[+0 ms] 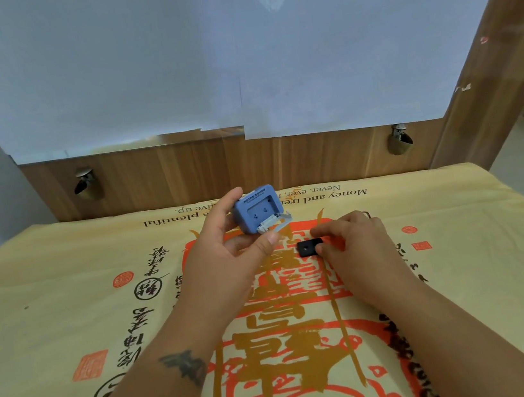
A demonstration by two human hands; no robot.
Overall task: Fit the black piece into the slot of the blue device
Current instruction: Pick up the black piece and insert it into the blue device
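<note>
- The left hand (228, 253) holds the small blue plastic device (257, 208) above the tabletop (53, 328), fingers closed around it.
- The right hand (354, 239) pinches the flat black square piece (308, 247), which lies on the yellow printed cloth.

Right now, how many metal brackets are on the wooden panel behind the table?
2. One metal bracket is at the left of the wooden panel, the other at the right. More may be hidden behind the white paper.

We note a single head-worn view, looking forward and steeply down, close over the printed cloth (65, 293), its wooden backboard (183, 172) beyond.
</note>
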